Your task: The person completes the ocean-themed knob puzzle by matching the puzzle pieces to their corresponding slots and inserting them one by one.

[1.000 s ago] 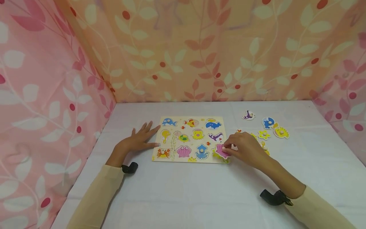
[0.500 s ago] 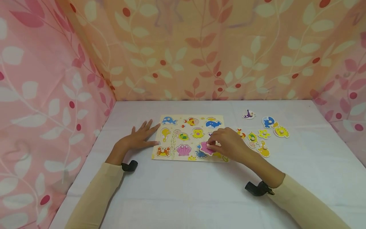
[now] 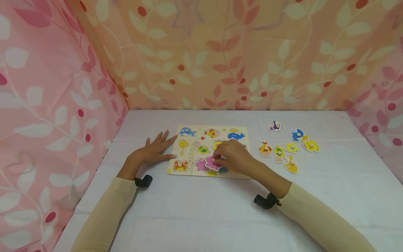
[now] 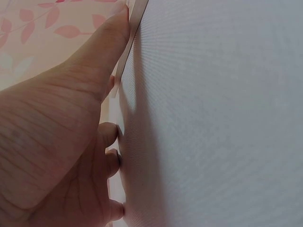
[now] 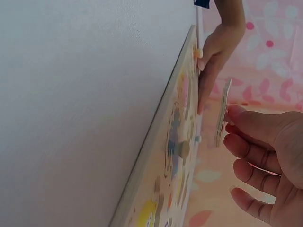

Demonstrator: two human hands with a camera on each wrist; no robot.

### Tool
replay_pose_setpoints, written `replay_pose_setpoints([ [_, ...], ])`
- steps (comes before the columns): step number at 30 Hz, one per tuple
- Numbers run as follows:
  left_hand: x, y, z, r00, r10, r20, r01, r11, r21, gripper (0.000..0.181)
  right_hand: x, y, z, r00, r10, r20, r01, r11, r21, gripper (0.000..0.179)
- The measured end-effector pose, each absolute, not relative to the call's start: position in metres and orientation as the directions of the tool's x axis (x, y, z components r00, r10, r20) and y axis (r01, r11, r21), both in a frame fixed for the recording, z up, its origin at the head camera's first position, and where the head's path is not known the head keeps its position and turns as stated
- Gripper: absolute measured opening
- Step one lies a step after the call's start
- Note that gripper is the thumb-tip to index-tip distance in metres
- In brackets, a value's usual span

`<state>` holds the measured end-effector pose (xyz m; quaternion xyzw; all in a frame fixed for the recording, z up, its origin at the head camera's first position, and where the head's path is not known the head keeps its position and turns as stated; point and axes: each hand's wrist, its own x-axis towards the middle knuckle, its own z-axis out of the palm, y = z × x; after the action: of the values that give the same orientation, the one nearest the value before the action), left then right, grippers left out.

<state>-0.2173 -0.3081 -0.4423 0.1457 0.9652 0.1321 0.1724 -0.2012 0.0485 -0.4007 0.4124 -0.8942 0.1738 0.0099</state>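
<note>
My right hand [image 3: 234, 155] pinches a pink seashell puzzle piece [image 3: 212, 163] between thumb and fingers. In the right wrist view the seashell piece [image 5: 222, 113] is seen edge-on, raised above the puzzle board [image 5: 154, 125]. From the head view it partly overlaps the printed pink shell [image 3: 200, 164] on the board [image 3: 190, 172]. My left hand [image 3: 154, 150] lies spread at the board's left side, thumb and a fingertip at its edge. The left wrist view shows the thumb [image 4: 106, 40] against that edge, other fingers touching the cloth. Dolphin [image 3: 187, 131] and crab [image 3: 181, 166] pieces sit in the board.
Right of the board lie several loose knobbed pieces: a purple one [image 3: 275, 126], a blue one [image 3: 296, 134], a yellow puffer fish [image 3: 311, 145], a star [image 3: 291, 147], a red-and-yellow fish [image 3: 265, 149], a turtle [image 3: 279, 153] and a yellow seahorse [image 3: 291, 164]. Patterned cloth walls [image 3: 195, 52] surround the table.
My right hand has carried the seashell piece leftward across the board, from its lower right corner to the printed shell. The left hand has stayed at the board's left edge.
</note>
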Motion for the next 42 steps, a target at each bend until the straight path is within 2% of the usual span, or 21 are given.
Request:
replay_pose_setpoints([
  [13, -0.216, -0.31, -0.441, -0.899, 0.317, -0.303, 0.225, 0.926, 0.303, 0.094, -0.213, 0.014, -0.417, -0.621, -0.775, 0.114, -0.767, 0.572, -0.292, 0.014],
  [27, -0.217, -0.306, -0.436, -0.9, 0.312, -0.303, 0.213, 0.924, 0.318, 0.095, -0.214, 0.002, -0.422, -0.65, -0.754, 0.095, -0.744, 0.605, -0.285, 0.013],
  [42, -0.216, -0.308, -0.439, -0.895, 0.328, -0.304, 0.215, 0.912, 0.35, 0.093, -0.213, -0.001, -0.42, -0.643, -0.762, 0.071, -0.743, 0.599, -0.297, 0.012],
])
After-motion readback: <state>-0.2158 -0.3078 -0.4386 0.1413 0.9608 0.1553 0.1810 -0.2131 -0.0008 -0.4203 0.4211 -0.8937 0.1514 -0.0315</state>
